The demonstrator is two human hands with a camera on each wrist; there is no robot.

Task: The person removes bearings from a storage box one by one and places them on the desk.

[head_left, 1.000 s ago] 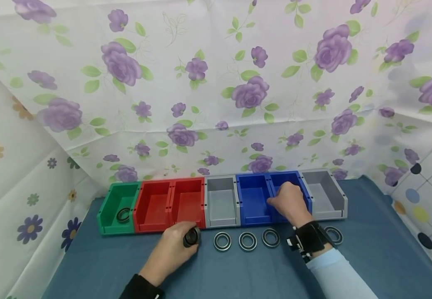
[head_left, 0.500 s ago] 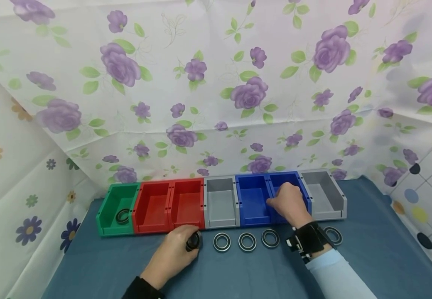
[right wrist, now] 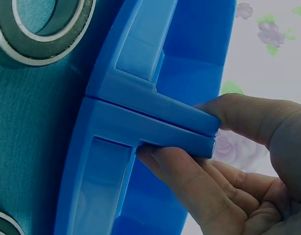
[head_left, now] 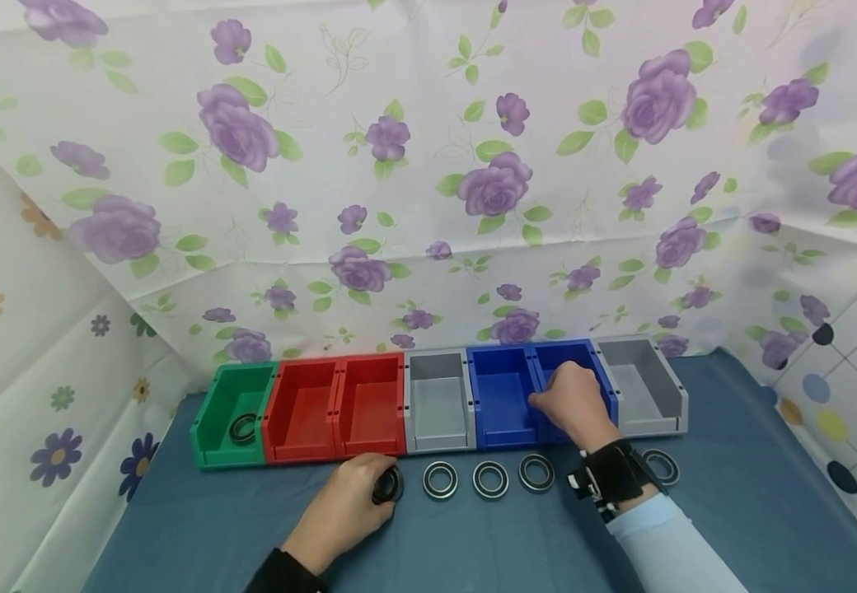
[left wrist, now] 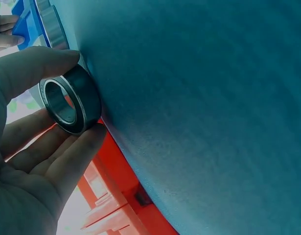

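Note:
My left hand (head_left: 347, 506) pinches a ball bearing (left wrist: 87, 98) between thumb and fingertips, close over the blue cloth. In the head view the bearing is just in front of the right red bin (head_left: 371, 395). My right hand (head_left: 575, 399) grips the adjoining side walls (right wrist: 155, 115) of two blue bins, thumb on one side and fingers on the other. The left blue bin (head_left: 503, 395) shows fully, while the hand covers part of the right one. To the right of the held bearing lie three more: one bearing (head_left: 428, 484), a second (head_left: 477, 482) and a third (head_left: 524, 475).
Another bearing (head_left: 676, 471) lies beside the right wrist, and one bearing (head_left: 235, 430) sits in the green bin (head_left: 231, 457) at the left end. A middle grey bin (head_left: 439, 412) and an end grey bin (head_left: 639, 395) complete the row. A flowered sheet (head_left: 428, 206) hangs behind.
My left hand has shifted slightly to the right and tipped the bearing from standing on edge toward lying flatter. The right hand stays on the blue bins.

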